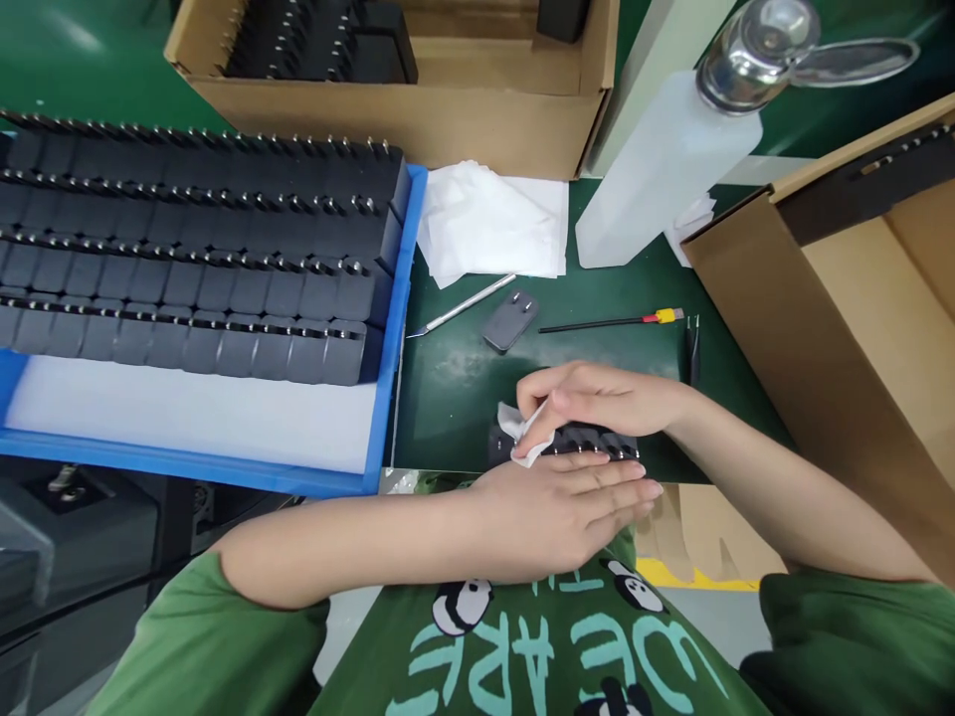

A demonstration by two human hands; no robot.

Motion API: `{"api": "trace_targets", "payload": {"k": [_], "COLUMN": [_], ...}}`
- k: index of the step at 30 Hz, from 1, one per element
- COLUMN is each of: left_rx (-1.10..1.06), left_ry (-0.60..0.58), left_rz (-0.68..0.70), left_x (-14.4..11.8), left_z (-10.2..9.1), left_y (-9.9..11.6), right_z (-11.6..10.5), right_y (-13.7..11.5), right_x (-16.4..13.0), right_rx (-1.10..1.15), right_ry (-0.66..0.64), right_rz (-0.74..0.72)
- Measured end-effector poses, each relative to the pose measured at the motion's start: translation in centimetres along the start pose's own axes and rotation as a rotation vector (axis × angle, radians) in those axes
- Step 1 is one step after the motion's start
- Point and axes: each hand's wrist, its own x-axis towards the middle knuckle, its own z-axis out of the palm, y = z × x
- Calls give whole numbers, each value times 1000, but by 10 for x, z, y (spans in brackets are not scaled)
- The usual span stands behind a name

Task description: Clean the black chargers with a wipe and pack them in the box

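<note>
At the near edge of a green bench, the left hand (pixel 556 517) lies flat and open, fingers straight, against a short row of black adapters (pixel 589 443). Just beyond, at twelve o'clock from it, the right hand (pixel 597 398) pinches a small white cloth (pixel 522 433) on the row's left end. A blue tray (pixel 392 328) of more adapters sits at ten o'clock.
</note>
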Motion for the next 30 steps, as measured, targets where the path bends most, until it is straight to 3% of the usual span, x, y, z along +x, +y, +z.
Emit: {"api": "trace_targets", "payload": {"k": [4, 10, 16, 22, 30], "left_rx": [-18, 15, 0, -6, -6], "left_ry": [-17, -35, -31, -34, 51], "left_rz": [-3, 6, -1, 13, -34], "left_x": [0, 0, 0, 1, 0], "left_z": [-1, -2, -2, -4, 2], "left_y": [-1, 0, 0, -2, 2], "right_z": [1, -5, 1, -3, 5], "right_y": [9, 11, 9, 9, 1], "right_x": [6, -11, -3, -5, -18], "right_rx": [-32, -59, -75, -98, -176], "right_ry": [-24, 238, 15, 156, 84], "right_rz": [18, 15, -39, -29, 1]}}
